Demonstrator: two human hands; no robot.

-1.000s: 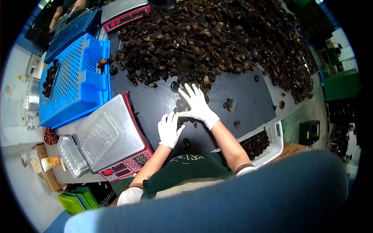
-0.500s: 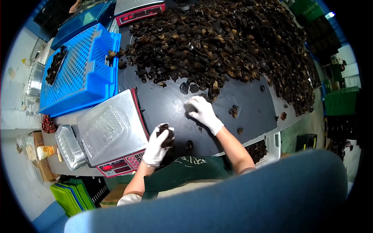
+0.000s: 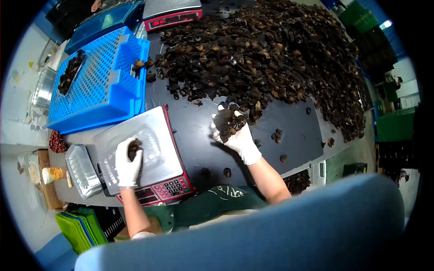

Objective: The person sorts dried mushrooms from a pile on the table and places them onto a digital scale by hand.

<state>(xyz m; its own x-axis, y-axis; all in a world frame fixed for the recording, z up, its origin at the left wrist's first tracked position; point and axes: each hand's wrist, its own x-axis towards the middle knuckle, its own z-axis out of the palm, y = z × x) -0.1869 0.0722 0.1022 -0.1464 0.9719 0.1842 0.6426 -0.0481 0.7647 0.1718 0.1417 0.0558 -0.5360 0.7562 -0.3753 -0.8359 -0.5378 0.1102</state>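
My left hand (image 3: 129, 165), in a white glove, is closed around some dark dried pieces (image 3: 134, 147) over the clear plastic tray (image 3: 151, 153) on the red and silver scale (image 3: 167, 165). My right hand (image 3: 235, 135), also gloved, is turned up with its fingers curled round a clump of dark dried pieces (image 3: 227, 123). It is above the black mat (image 3: 194, 135), at the near edge of the big heap of dark dried pieces (image 3: 253, 58).
A blue crate (image 3: 97, 86) stands at the left, with a second scale (image 3: 174, 17) behind it. Clear plastic trays (image 3: 83, 174) and a cup (image 3: 53, 175) lie left of the near scale. A white basket (image 3: 318, 173) is at the lower right.
My left hand has moved left from the mat to over the scale, with dark pieces in it. My right hand has turned up and now holds a clump from near the heap's edge.
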